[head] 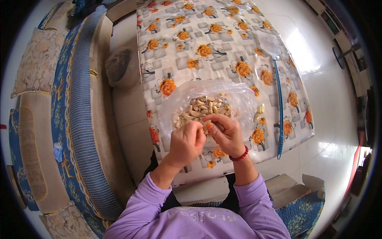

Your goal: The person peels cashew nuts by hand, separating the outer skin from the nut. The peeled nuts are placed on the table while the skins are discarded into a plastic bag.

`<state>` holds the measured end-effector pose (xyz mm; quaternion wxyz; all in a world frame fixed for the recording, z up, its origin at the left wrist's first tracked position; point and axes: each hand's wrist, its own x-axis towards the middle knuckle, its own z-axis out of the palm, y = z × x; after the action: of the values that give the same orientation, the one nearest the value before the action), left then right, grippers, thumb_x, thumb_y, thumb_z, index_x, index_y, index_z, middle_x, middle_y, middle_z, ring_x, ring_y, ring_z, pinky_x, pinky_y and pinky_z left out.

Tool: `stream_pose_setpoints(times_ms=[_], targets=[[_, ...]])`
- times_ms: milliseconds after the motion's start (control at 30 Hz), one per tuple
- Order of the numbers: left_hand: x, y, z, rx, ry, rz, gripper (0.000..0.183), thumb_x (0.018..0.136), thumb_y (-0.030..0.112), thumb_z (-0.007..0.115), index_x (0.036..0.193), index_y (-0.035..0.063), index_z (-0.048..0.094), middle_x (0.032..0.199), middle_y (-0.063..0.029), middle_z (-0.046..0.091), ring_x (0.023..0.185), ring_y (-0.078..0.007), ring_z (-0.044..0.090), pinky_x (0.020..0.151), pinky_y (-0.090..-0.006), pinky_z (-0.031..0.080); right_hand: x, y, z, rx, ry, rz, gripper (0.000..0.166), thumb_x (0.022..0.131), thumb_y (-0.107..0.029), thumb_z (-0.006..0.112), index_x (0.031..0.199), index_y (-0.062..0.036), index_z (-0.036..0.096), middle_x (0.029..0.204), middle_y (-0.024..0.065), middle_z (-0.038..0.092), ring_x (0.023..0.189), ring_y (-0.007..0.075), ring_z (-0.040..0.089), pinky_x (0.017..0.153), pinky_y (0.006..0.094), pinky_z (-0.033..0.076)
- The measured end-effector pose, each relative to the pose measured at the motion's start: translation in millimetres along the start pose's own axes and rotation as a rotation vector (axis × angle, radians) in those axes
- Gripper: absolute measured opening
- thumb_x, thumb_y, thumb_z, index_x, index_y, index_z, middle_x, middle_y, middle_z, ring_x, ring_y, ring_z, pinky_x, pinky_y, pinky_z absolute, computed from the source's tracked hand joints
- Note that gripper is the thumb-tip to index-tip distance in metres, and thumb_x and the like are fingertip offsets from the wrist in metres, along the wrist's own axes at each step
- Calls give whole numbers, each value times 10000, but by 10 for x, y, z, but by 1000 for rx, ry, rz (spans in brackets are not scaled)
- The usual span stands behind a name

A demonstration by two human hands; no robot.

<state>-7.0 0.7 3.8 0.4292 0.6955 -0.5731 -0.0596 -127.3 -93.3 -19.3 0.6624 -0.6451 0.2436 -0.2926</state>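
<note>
Unpeeled garlic cloves lie heaped in an opened clear plastic bag on the table. My left hand is curled, its thumb and forefinger pinched together at the near side of the heap. Close to its right, my right hand pinches a small pale piece, which looks like a garlic clove, between thumb and fingertips. The fingers partly hide the piece, and what the left fingertips grip is hard to see. A few pale peeled cloves rest on the tablecloth to the right of the bag.
A flower-print plastic tablecloth covers the table. A fly swatter with a blue handle lies along its right side. On the floor to the left stands a bin lined with a plastic bag, beside a long sofa.
</note>
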Motion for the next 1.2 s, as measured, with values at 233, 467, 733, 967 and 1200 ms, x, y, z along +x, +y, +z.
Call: stream_pose_setpoints(times_ms=[233, 467, 733, 967, 1200], targets=[[30, -74, -65, -960, 94, -704, 166, 910, 105, 382, 770, 63, 461, 587, 16, 452, 427, -48, 362, 394, -168, 320, -15, -91, 5, 827, -143, 314, 195, 895, -70, 510, 1051, 15, 591, 703, -10, 531, 515, 29, 367, 438, 180, 274], [-68, -228, 31, -285, 14, -394, 120, 906, 66, 451, 794, 24, 466, 599, -15, 484, 473, -75, 446, 449, -212, 384, -8, -81, 2, 997, -109, 327, 190, 882, -42, 492, 1041, 14, 578, 750, 21, 565, 493, 32, 360, 430, 174, 272], [3, -74, -22, -485, -10, -383, 153, 879, 69, 604, 1016, 2, 581, 896, -37, 569, 727, -77, 551, 631, -218, 473, -3, -118, 29, 664, 14, 274, 119, 894, -85, 583, 975, 1, 572, 740, 8, 575, 499, 13, 383, 421, 162, 273], [17, -18, -14, -771, -72, -499, 160, 854, 44, 645, 995, -19, 600, 824, -50, 634, 684, -89, 616, 597, -219, 521, -12, -82, 65, 345, 62, 135, 138, 882, -111, 625, 943, 2, 575, 694, -8, 575, 578, 28, 490, 475, 179, 376], [-7, -31, -86, -896, -17, -624, 102, 891, 73, 606, 918, -23, 588, 786, -59, 649, 646, -73, 607, 554, -216, 518, -3, -46, 125, 53, 30, 5, 223, 819, -115, 702, 984, 3, 611, 666, -23, 568, 605, 25, 493, 526, 185, 399]])
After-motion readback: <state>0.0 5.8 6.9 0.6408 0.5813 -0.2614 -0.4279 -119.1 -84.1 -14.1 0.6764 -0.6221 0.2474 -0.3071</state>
